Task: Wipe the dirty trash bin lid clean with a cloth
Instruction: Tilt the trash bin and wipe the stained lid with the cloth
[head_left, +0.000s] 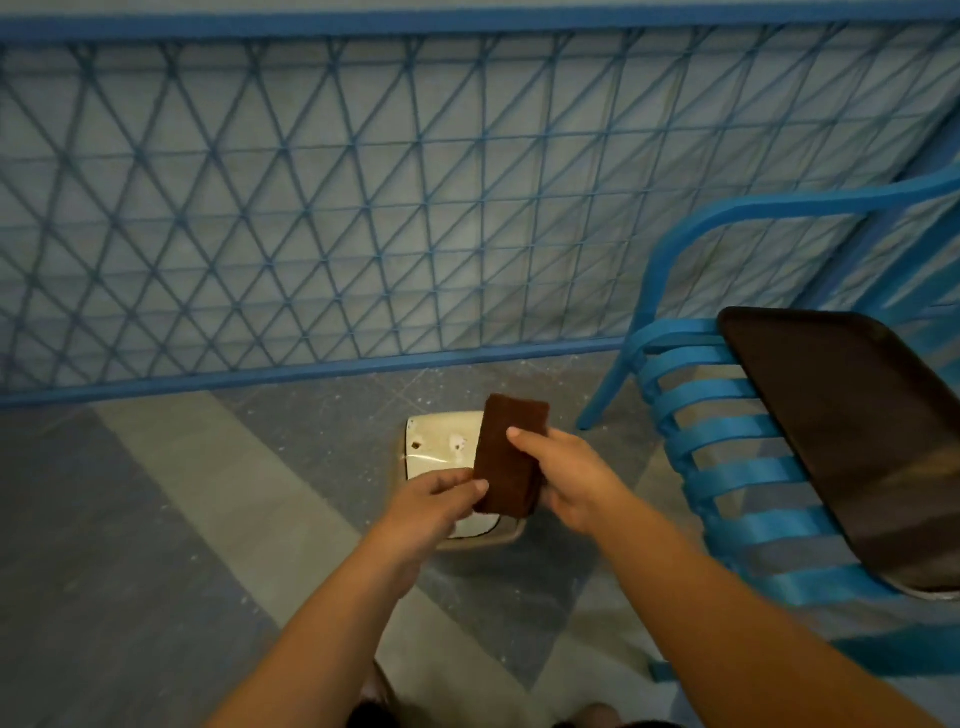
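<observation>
Over grey floor (156, 519), both hands hold cloth (511, 457) lengthwise away, above lid (441, 441).

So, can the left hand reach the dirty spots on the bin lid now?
Probably yes. The left hand hovers just over the lid, and the spots lie bare beside the brown cloth, which both hands hold.

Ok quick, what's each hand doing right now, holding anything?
Left hand: pinches the lower edge of the brown cloth.
Right hand: grips the same cloth, thumb on top.
</observation>
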